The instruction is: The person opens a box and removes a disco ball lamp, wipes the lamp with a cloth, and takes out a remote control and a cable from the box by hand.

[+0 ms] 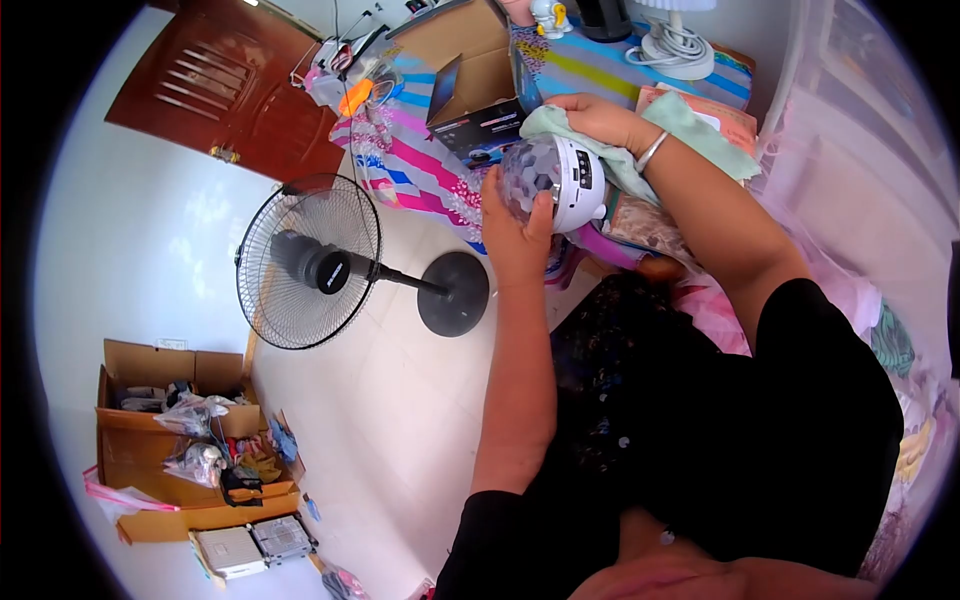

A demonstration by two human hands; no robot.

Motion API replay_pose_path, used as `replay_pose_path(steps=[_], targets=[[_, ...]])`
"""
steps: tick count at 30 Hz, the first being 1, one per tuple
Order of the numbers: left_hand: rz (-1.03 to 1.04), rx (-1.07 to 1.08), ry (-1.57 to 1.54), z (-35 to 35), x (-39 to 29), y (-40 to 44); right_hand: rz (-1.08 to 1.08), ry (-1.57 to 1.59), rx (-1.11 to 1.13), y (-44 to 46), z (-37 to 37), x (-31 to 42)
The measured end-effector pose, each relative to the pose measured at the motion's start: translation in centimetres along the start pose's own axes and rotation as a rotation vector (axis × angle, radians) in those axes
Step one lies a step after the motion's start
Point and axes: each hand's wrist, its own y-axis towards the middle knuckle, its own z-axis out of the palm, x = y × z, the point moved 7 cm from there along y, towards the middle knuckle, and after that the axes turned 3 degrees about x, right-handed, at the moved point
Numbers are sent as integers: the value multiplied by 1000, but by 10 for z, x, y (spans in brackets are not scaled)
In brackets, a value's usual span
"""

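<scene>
A white lamp with a clear faceted dome [560,185] is held in both hands, up near the edge of the bench [615,75], its dome turned to the left and its button panel showing. The left hand [520,230] cups the dome from below, its fingers and thumb spread apart and clamped on it. The right hand [600,122], with a silver bangle [651,150] at the wrist, presses a pale green cloth [545,122] to the upper side of the white casing; its fingers are bent together over the cloth, their tips partly hidden.

Just behind the lamp, an open cardboard box [478,125] rests on the striped bench cover [425,178]. Farther back on the bench are a coiled white cable [672,50] and a small white-and-yellow figurine [550,18]. Flat papers [735,125] lie to the right, under part of the cloth.

Out to the left, a black pedestal fan [330,270] stands on the pale floor [400,400]. Beyond it are a red-brown door [230,90] and open cartons [160,455] with bagged items inside.
</scene>
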Motion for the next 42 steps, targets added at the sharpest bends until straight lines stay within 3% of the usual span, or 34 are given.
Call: replay_pose_path(steps=[9,12,17,23,28,31,35,37,42], targets=[[-114,-76,110,-10,3,-3,-299,-227,14,-27,25,57],[-176,-102,195,-13,8,0,-709,-557,-13,-45,38,93],[-267,-101,268,-15,5,5,-820,-838,-6,-64,67,118],[-251,-72,232,-13,4,4,-683,-660,-139,-42,48,82],[-243,-61,213,-13,3,3,-233,-346,-134,-15,26,38],[-198,-53,160,-12,5,0,-142,-162,-202,-2,14,12],[-144,-71,117,-13,5,-4,76,-317,40,12,8,-10],[-134,-60,126,-13,4,-4,-6,-810,170,14,15,-4],[-165,-6,150,-17,5,-8,27,-740,272,11,18,-5]])
